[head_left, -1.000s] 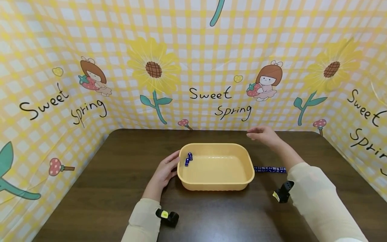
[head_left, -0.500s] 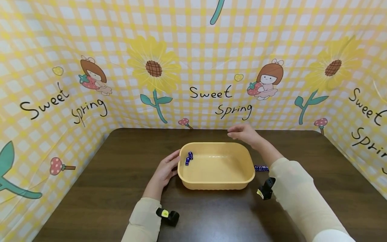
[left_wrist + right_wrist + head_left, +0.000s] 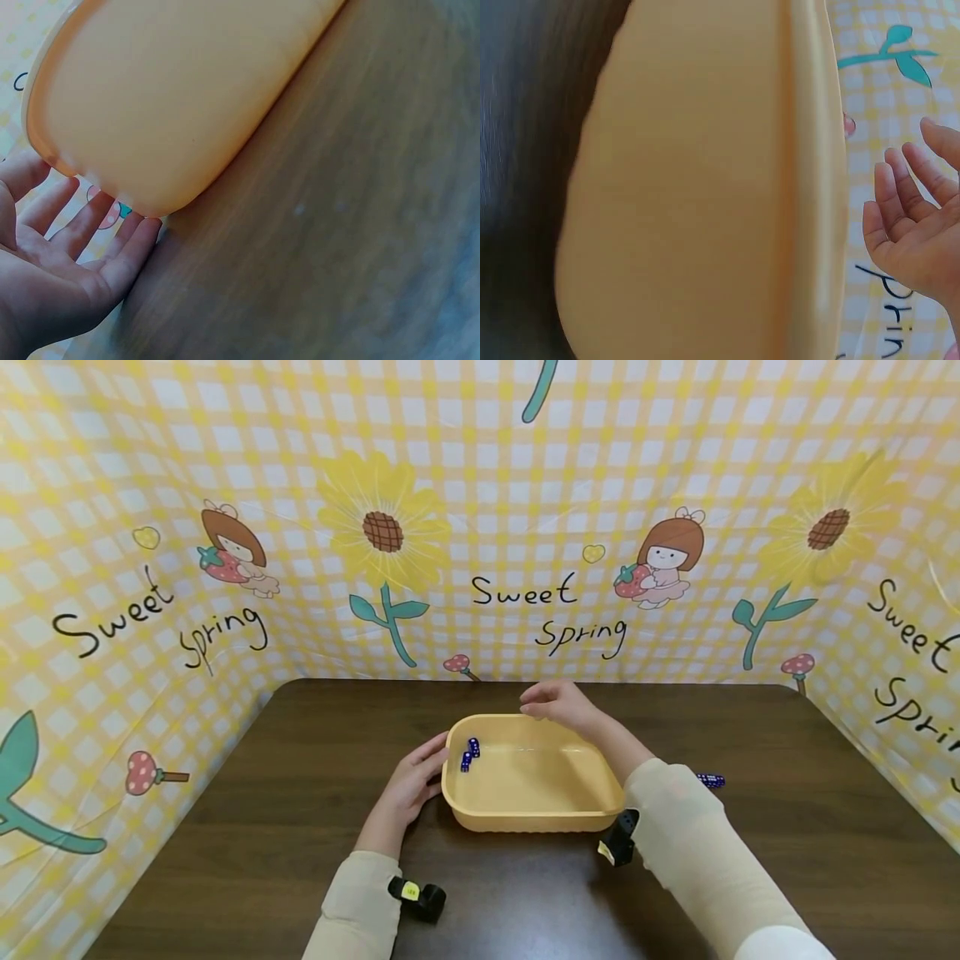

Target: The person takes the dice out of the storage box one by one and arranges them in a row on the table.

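Observation:
A yellow plastic basin (image 3: 536, 820) stands on the dark wooden table. Inside it, near the left wall, lie two blue dice (image 3: 469, 755) with white pips. My left hand (image 3: 408, 781) touches the basin's left end with extended fingertips; the left wrist view shows these fingers (image 3: 82, 221) spread along the outer wall. Over the basin's far rim hovers my right hand (image 3: 558, 703), its forearm crossing the right end. In the right wrist view, the right hand (image 3: 922, 217) has loosely bent fingers and a bare palm, with nothing held.
A row of blue dice (image 3: 711, 780) lies on the table right of the basin, partly covered by the right sleeve (image 3: 678, 814). Behind the table (image 3: 337, 727) hangs a yellow checked cloth (image 3: 495, 485) printed with flowers. Each forearm carries a black wrist camera (image 3: 423, 902).
My right hand has moved left, from beyond the basin's right corner to over its far rim. The left hand, the basin and the two dice inside stay put.

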Demonstrator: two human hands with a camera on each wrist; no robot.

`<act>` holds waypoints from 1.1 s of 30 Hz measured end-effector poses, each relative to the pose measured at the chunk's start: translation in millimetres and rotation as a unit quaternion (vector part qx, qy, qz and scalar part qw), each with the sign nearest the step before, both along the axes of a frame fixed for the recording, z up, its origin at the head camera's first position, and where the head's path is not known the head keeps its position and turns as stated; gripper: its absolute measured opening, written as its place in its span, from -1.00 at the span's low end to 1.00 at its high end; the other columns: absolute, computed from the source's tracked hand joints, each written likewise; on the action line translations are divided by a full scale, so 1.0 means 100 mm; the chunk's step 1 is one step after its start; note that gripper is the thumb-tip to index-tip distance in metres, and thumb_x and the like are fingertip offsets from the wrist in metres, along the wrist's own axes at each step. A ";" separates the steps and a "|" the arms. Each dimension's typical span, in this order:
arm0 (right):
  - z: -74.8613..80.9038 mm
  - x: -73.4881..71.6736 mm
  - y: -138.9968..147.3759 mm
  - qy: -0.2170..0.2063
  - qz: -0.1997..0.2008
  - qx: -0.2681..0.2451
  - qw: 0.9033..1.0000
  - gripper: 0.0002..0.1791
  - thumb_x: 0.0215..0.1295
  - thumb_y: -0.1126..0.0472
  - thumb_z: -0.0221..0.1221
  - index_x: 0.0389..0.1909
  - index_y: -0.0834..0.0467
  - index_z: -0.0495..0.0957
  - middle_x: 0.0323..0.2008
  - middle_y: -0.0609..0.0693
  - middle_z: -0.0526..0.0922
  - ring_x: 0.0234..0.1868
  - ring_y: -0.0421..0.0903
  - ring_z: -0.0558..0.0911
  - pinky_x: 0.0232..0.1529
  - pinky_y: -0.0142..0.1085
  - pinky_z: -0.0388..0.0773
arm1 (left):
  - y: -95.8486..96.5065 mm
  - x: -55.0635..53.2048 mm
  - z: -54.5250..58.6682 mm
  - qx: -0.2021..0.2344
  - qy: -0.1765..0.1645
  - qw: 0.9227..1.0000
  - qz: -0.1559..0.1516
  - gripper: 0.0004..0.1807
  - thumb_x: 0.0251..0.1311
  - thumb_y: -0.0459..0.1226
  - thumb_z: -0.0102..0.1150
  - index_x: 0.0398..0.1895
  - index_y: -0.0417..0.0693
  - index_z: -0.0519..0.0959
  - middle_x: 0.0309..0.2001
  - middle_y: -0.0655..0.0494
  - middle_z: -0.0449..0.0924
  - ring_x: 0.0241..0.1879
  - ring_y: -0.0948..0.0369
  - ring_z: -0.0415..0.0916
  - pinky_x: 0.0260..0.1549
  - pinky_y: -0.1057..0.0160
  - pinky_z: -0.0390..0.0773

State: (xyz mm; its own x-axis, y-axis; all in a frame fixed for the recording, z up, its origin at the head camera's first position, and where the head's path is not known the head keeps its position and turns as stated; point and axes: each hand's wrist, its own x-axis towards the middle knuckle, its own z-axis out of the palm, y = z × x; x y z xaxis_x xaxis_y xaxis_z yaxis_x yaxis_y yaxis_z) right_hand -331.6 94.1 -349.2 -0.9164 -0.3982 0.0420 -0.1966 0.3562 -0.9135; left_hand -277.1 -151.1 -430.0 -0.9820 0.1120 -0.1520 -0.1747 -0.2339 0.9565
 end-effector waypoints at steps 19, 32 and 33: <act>-0.23 0.04 -0.43 -0.042 0.028 0.000 0.999 -0.67 0.09 0.29 0.13 -0.12 0.39 0.46 -0.37 0.02 0.57 -0.19 0.17 0.48 -0.14 -0.05 0.33 | 0.01 -0.01 -0.02 0.003 -0.003 1.000 0.008 -0.55 0.17 -0.29 -0.02 0.16 -0.05 0.30 0.10 -0.09 0.31 -0.01 0.03 0.31 -0.19 0.06 0.38; -0.40 0.03 -0.58 -0.051 0.045 -0.002 0.998 -0.69 0.07 0.36 0.12 -0.15 0.42 0.46 -0.28 0.15 0.55 -0.21 0.17 0.47 -0.20 -0.09 0.40 | 0.00 -0.02 -0.03 0.012 0.004 1.000 0.001 -0.55 0.16 -0.30 -0.02 0.17 -0.07 0.30 0.09 -0.10 0.31 -0.01 0.03 0.31 -0.22 0.08 0.40; -0.41 0.03 -0.59 -0.050 0.046 -0.003 0.998 -0.69 0.06 0.38 0.11 -0.15 0.43 0.45 -0.28 0.18 0.55 -0.23 0.15 0.48 -0.21 -0.09 0.40 | 0.00 -0.02 -0.03 0.013 0.004 1.000 0.001 -0.55 0.16 -0.30 -0.02 0.17 -0.07 0.30 0.09 -0.10 0.31 -0.01 0.02 0.31 -0.22 0.08 0.40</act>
State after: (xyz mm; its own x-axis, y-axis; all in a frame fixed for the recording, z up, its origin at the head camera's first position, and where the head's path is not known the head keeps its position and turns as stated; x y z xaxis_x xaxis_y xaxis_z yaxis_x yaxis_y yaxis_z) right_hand -328.7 35.2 -390.6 -0.8754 -0.4812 -0.0454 -0.1362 0.3357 -0.9321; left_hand -279.3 -150.6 -433.2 -0.9834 0.1140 -0.1408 -0.1662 -0.2580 0.9517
